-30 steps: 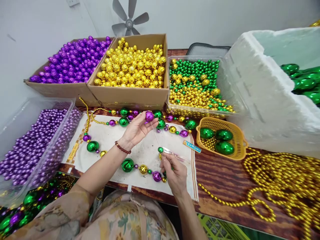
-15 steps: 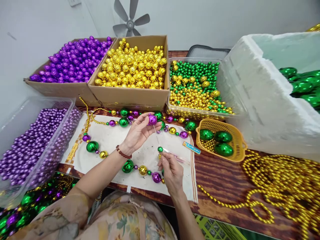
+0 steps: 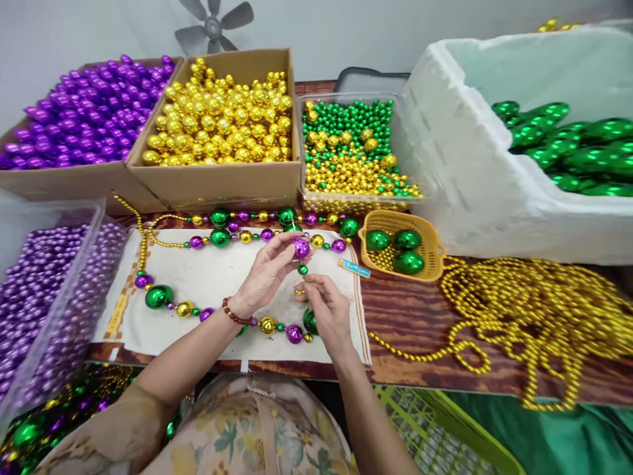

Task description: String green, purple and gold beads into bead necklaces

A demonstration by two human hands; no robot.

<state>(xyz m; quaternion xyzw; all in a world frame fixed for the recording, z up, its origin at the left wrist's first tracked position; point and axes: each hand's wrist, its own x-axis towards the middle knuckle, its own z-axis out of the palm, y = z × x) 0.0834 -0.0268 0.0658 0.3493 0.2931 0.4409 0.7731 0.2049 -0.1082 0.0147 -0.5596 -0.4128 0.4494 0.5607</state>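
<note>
My left hand (image 3: 270, 270) pinches a shiny purple bead (image 3: 301, 249) between thumb and fingers. A thin needle (image 3: 293, 223) sticks up beyond it. Just below hangs a small green bead (image 3: 302, 269). My right hand (image 3: 327, 310) is closed beneath that bead, its fingertips pinching the bead string near a small gold bead (image 3: 299, 292); the exact grip is partly hidden. The strung garland of green, gold and purple beads (image 3: 268, 325) runs under my left wrist and loops round on the white cloth (image 3: 198, 349).
Cardboard boxes of purple (image 3: 99, 112) and gold beads (image 3: 222, 119) stand behind. Clear tubs hold purple (image 3: 44, 290) and mixed green-gold beads (image 3: 351, 145). A yellow basket (image 3: 438, 254) sits right, beside a foam box (image 3: 445, 132) and piled gold bead chains (image 3: 534, 303).
The purple bead and the green bead are now close together, and the needle shows above the purple bead. My right hand has come up nearer my left. The camera view has shifted right.
</note>
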